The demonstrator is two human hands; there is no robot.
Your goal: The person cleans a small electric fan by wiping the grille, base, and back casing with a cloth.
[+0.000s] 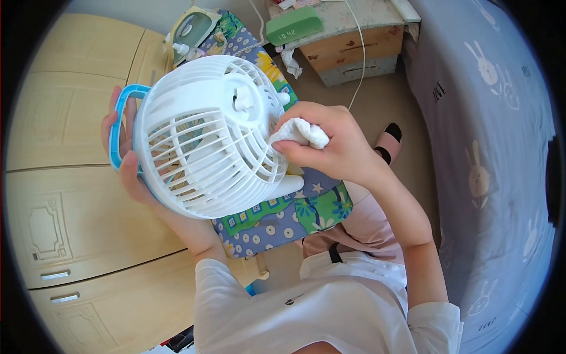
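Observation:
A white plastic fan with a slatted back grille and a blue handle is tilted over a patterned cloth. My left hand grips the fan at its blue handle side, with some fingers behind the rim. Between the thumb and fingers of my right hand is a crumpled white cloth, held against the right side of the grille. A round knob stands out on the fan's back. The fan's stubby white foot points toward the lower right.
The patterned cloth covers a narrow surface under the fan. An oval mirror stands at its far end. Cream cabinets line the left. Ahead is a drawer unit bearing a green clock. A grey-blue bedspread hangs at right.

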